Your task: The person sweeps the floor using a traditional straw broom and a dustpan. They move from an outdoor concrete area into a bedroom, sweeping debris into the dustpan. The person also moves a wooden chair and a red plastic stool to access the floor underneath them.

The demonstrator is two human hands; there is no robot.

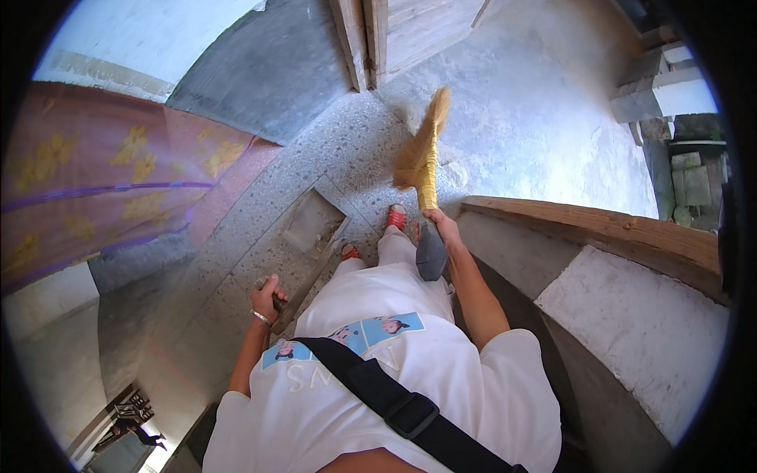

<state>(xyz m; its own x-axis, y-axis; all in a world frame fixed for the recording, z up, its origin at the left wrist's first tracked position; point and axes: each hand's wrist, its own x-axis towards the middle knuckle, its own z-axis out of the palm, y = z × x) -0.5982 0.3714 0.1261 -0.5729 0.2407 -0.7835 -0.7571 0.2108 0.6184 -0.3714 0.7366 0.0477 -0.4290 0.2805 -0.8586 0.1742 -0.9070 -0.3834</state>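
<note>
My right hand (447,227) is closed around a straw broom (426,162), near where its yellow-bound neck meets the grey handle sleeve. The broom's bristles point away from me, over the speckled floor. On the left, my left hand (268,298), with a bracelet at the wrist, is curled around the upper end of a wooden-handled dustpan (303,225). The pan part lies at floor level ahead of my feet, with some bits of debris in it. My red sandals (396,216) show between the pan and the broom.
A yellow-flowered pink cloth (118,169) hangs at the left. Wooden door posts (364,47) stand ahead. To the right run a wooden beam (599,227) and a white-topped ledge (631,323). Smooth grey floor (528,118) stretches beyond the speckled strip.
</note>
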